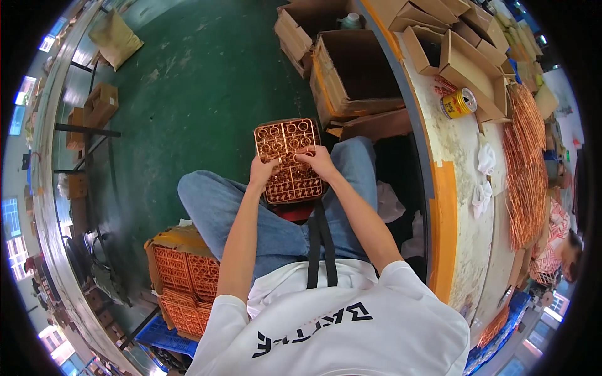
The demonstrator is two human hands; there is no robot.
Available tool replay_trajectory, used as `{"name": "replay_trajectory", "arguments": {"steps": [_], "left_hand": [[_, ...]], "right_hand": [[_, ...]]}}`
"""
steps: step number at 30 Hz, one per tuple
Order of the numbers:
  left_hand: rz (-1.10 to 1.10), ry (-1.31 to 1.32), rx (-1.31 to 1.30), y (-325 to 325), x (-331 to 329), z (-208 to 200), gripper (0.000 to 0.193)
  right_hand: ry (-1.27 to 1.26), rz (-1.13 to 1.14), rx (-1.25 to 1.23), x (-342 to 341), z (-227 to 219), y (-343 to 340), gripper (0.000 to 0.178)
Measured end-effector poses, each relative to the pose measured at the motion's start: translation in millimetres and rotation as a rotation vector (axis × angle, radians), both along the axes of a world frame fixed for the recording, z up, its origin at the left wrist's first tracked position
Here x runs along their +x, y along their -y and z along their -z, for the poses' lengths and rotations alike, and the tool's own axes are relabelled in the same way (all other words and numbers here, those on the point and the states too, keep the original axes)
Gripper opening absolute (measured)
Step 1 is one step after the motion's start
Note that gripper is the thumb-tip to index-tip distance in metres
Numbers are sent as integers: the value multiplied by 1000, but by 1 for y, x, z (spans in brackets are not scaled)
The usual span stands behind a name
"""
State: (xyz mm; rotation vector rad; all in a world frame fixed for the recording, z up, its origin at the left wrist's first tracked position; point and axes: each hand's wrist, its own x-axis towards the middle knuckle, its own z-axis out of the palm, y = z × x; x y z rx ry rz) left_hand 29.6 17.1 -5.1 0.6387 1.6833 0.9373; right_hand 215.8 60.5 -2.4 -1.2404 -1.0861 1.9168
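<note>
Between my knees is a copper-coloured lattice frame [290, 135], with rows of rings in its far half and smaller, denser parts in its near half. A dark edge shows around it; what lies beneath is hidden. My left hand [264, 172] grips the frame near the middle of its left side, fingers curled in over the bars. On the right side, my right hand [318, 161] is closed in a pinch on the frame's middle bars, its fingertips close to those of my left hand. Any small loose piece in the fingers is too small to make out.
An open carton [351, 72] stands ahead right beside a long workbench [448, 250]. On the bench are a yellow can [458, 103], cardboard trays [473, 72] and a heap of copper-coloured strips [525, 169]. Near my left leg, a carton [164, 238] holds stacked copper-coloured frames.
</note>
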Motion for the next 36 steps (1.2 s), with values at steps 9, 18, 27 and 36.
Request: {"name": "replay_trajectory", "arguments": {"steps": [9, 18, 27, 36], "left_hand": [[89, 283, -67, 0, -2, -8, 17], [30, 73, 45, -6, 5, 8, 19], [-5, 407, 93, -4, -4, -20, 40], [-52, 427, 65, -3, -10, -17, 26]], "right_hand": [[-163, 31, -264, 10, 8, -1, 24], [-26, -30, -147, 12, 23, -4, 8], [-190, -101, -426, 17, 14, -9, 17], [-332, -96, -502, 15, 14, -7, 3]]}}
